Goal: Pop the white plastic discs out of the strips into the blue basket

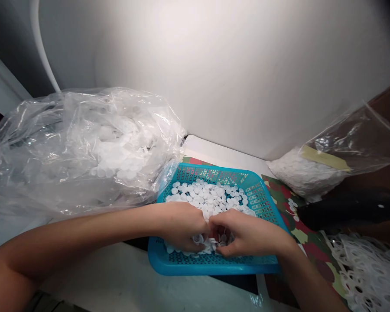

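Note:
A blue plastic basket with slotted walls holds many small white discs. Both my hands are inside it, close together near its front side. My left hand is curled with its fingertips down among the discs, and some discs show in its grasp. My right hand faces it, thumb and fingers bent around several discs. The fingertips of the two hands nearly meet over the pile.
A large clear bag of white pieces stands left of the basket. Another bag lies at the right, beside a black object. White ring-like scraps fill the lower right. A pale wall rises behind.

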Demonstrator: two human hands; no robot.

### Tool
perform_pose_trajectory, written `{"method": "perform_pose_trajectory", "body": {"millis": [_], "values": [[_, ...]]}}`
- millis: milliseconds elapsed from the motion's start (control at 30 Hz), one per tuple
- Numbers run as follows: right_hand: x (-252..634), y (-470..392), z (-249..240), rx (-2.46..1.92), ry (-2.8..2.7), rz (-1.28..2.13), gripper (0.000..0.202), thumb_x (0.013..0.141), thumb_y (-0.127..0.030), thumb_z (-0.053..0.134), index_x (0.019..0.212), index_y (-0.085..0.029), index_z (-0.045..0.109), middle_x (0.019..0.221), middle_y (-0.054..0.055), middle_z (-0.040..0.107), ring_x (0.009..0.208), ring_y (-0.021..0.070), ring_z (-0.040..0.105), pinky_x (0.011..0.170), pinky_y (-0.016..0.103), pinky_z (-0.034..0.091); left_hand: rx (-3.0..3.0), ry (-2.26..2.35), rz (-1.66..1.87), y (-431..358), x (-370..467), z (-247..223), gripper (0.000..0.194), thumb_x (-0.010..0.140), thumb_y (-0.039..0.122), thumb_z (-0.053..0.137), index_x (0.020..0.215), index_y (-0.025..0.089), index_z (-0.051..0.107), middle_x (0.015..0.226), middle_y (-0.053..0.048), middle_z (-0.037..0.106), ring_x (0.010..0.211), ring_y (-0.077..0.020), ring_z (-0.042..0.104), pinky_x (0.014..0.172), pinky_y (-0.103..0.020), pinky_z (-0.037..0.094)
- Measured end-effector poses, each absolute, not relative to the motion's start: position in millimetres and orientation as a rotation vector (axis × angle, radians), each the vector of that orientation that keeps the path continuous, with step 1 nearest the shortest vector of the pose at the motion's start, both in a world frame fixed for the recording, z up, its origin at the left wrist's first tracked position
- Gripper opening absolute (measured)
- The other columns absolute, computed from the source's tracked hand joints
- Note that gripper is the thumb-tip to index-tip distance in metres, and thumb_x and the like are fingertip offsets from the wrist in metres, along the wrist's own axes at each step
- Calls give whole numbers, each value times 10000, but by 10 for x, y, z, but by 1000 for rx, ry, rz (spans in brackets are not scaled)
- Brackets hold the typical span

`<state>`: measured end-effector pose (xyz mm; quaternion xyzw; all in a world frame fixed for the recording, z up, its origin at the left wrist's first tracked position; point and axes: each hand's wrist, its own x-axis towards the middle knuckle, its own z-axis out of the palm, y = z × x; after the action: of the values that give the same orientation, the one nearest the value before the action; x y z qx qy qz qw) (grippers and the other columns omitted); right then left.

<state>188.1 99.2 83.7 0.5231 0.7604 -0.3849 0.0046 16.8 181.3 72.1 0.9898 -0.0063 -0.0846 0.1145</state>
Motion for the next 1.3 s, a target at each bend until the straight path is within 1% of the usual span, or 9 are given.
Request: {"method": "perform_pose_trajectory", "body": {"millis": [167, 300, 500, 633, 733, 1067, 1200, 1300], "values": [[1911, 994, 809, 1602, 2391, -1260, 145, 675, -141, 529, 815, -177, 541, 743, -14, 585, 644, 108, 518, 554, 202, 366, 2903, -25, -241, 1814, 163, 715, 209, 768, 347, 500, 800, 199, 642, 571, -31, 605, 439, -147, 475, 385, -257, 215], [1922, 994, 801, 1597, 2406, -1240, 130, 687, -142, 521, 811, -183, 525, 753, -18, 589, 643, 104, 515, 560, 203, 369, 2892, -19, -246, 1812, 164, 713, 212, 771, 348, 494, 808, 198, 639, 576, -34, 605, 430, -142, 463, 382, -255, 211], [1897, 996, 825, 1633, 2397, -1188, 120, 707, -240, 574, 796, -191, 512, 740, -26, 574, 652, 109, 501, 545, 203, 351, 2879, -7, -280, 1814, 167, 730, 224, 772, 353, 500, 797, 181, 642, 575, -38, 607, 436, -138, 466, 386, -251, 230], [1909, 1009, 814, 1637, 2357, -1214, 101, 743, -262, 564, 805, -196, 518, 752, -28, 574, 652, 104, 496, 530, 197, 340, 2891, -24, -270, 1819, 166, 734, 212, 770, 348, 511, 839, 191, 635, 596, -31, 616, 450, -145, 483, 390, -251, 239], [1913, 1006, 795, 1655, 2338, -1228, 114, 747, -281, 576, 800, -200, 516, 751, -31, 572, 656, 105, 495, 523, 195, 332, 2904, -29, -249, 1819, 163, 723, 208, 776, 350, 497, 848, 205, 628, 606, -26, 622, 454, -156, 485, 391, -257, 243], [1877, 981, 753, 1694, 2361, -1137, 103, 750, -243, 560, 760, -200, 467, 736, -38, 546, 642, 104, 469, 530, 201, 314, 2887, -18, -225, 1823, 161, 707, 200, 772, 354, 498, 833, 207, 620, 602, -23, 613, 459, -146, 490, 397, -252, 228], [1912, 1001, 767, 1638, 2409, -1143, 67, 784, -243, 539, 791, -197, 490, 774, -26, 561, 682, 110, 476, 561, 207, 325, 2898, -45, -224, 1826, 160, 690, 201, 782, 354, 483, 809, 208, 618, 583, -22, 603, 442, -139, 471, 391, -253, 207], [1939, 1017, 797, 1574, 2423, -1199, 22, 812, -212, 504, 823, -193, 509, 783, -19, 570, 684, 104, 482, 570, 204, 331, 2915, -32, -232, 1828, 160, 695, 219, 785, 371, 480, 800, 200, 615, 571, -27, 596, 432, -139, 461, 385, -255, 194]]}}
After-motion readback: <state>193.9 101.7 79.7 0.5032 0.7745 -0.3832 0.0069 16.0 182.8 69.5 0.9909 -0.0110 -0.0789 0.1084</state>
